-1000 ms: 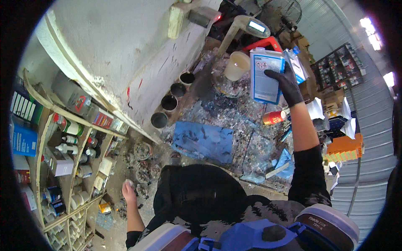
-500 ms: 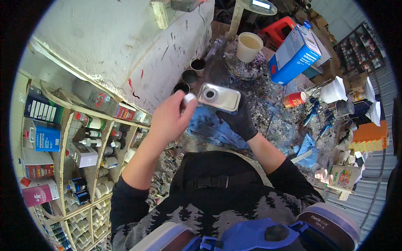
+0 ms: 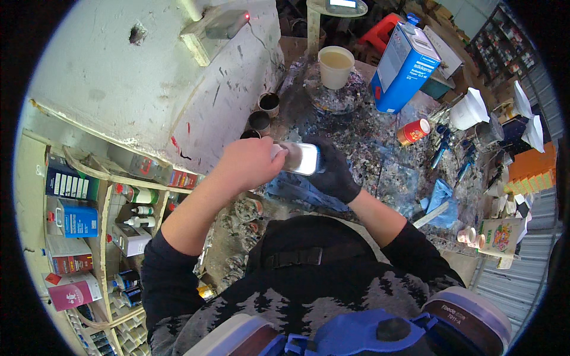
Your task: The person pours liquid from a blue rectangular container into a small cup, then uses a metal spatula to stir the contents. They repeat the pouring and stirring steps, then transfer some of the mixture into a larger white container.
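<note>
My gloved right hand grips a small rectangular metal can by its right end, above the workbench. At the can's other end, the fingers of my bare left hand are closed on a white screw cap over the spout. Most of the cap and the spout are hidden by those fingers. Crumpled blue cloth lies on the bench below the can. Just beyond my left hand stand several small cups with dark insides, among them a dark cup.
A pale tub of liquid stands on a paint-crusted round base. Right of it are a large blue can, a red cup and spray guns. A white wall rises at left, above shelves of bottles and cans.
My left hand has brought the white cap down onto the can's spout, which was uncovered before. The can has shifted slightly, and the whole view has turned a little.
</note>
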{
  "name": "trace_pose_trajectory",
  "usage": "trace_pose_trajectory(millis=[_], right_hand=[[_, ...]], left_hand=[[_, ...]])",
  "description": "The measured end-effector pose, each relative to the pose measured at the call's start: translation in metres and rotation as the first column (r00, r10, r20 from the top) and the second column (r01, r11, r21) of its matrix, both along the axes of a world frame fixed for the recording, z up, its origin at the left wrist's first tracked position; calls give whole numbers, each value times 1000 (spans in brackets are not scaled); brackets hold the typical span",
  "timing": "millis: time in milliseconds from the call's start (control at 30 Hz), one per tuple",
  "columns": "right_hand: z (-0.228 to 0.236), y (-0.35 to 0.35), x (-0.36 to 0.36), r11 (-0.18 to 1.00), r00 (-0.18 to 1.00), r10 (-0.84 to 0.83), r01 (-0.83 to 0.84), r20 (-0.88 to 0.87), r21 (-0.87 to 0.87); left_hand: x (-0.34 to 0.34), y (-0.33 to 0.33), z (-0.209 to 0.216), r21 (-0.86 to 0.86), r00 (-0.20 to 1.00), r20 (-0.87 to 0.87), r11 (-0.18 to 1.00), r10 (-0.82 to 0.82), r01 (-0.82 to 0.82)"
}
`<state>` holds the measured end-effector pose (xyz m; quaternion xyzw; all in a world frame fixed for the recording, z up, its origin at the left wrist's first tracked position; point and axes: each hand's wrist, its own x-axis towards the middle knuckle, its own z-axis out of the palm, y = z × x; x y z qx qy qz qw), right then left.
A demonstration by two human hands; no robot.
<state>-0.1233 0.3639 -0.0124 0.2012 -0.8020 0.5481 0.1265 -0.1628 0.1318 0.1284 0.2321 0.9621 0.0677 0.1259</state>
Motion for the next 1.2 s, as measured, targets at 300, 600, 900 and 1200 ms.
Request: trace_pose_trajectory(millis=[300,600,900,1200], right_hand=[[-15,-50,-20,975,985,-129,147,110,-167],[61,48,-36,910,865,-399,414,-305,-18],[185,133,-128,539,843,-492,490,-216,685],[210,132,-206,365,901,-413,297,-132,882]], left_hand=[[-24,10,12,-164,994,-24,981,103,-106],[-15,-15,38,407,986,-93,909,139,-90],[63,-44,-70,607,897,413,687,156,-399],[101,-88,-121,715,837,519,450,171,-535]])
